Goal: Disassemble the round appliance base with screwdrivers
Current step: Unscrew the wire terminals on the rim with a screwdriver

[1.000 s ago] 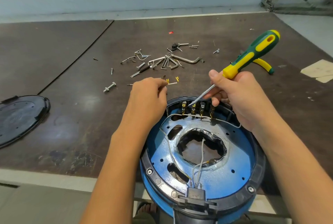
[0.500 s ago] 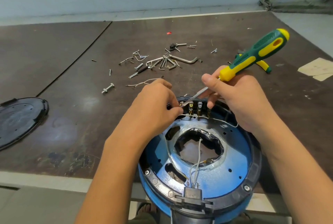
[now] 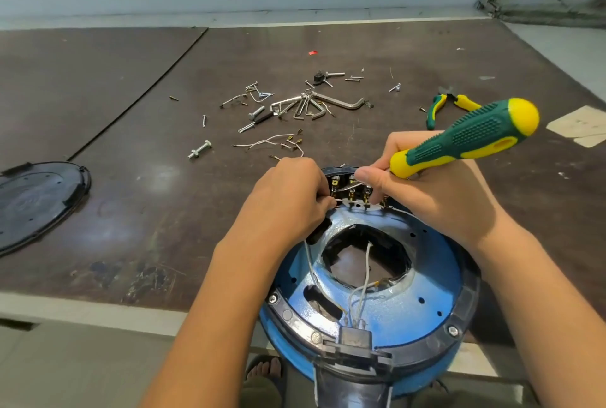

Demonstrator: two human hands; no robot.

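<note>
The round blue appliance base [image 3: 416,279] with a black rim sits at the table's near edge, its inside and white wires exposed. A row of brass terminals [image 3: 352,192] stands at its far rim. My right hand [image 3: 433,197] grips a green and yellow screwdriver [image 3: 472,138], whose blade points left into the terminals. My left hand [image 3: 288,204] pinches a white wire [image 3: 336,200] beside the leftmost terminal.
Loose screws, bolts and hex keys [image 3: 308,105] lie scattered mid-table, with cut wires [image 3: 272,143] just beyond my left hand. Green and yellow pliers [image 3: 446,105] lie at right. A black round cover [image 3: 36,201] rests at the left. Paper scraps [image 3: 580,125] sit far right.
My left hand came back from the table onto the base's far rim and took hold of a wire. The screwdriver handle dropped lower and flatter, its blade staying at the terminals.
</note>
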